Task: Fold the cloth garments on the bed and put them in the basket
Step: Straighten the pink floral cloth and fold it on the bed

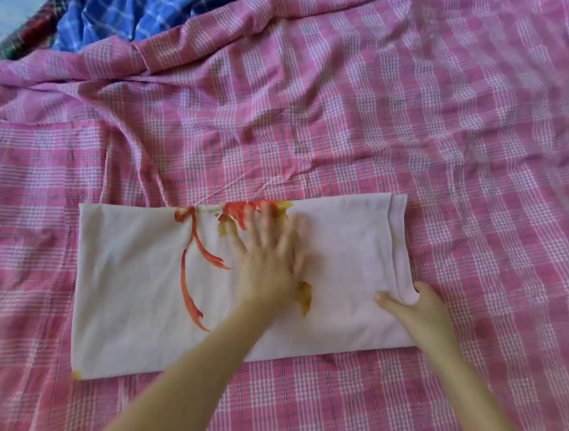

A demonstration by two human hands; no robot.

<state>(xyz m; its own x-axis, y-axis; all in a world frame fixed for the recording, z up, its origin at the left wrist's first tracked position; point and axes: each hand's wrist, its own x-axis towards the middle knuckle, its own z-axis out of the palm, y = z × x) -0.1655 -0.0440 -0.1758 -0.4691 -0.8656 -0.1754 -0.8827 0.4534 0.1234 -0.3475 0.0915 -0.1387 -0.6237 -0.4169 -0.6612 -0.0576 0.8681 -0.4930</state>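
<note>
Two hands (269, 251), one folded garment (138, 290)

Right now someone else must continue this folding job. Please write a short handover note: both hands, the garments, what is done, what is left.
Left hand: flat, fingers spread, pressing the middle of the pale pink printed garment; blurred by motion.
Right hand: fingers rest on the garment's near right corner, thumb off its edge.
Garment: lies as a flat rectangle on the pink checked bedsheet.
Blue checked cloth: crumpled at the far edge, unfolded.
Done: first folds.
Left: fold it smaller, fold the rest, put all in the basket, which is not in view.
</note>
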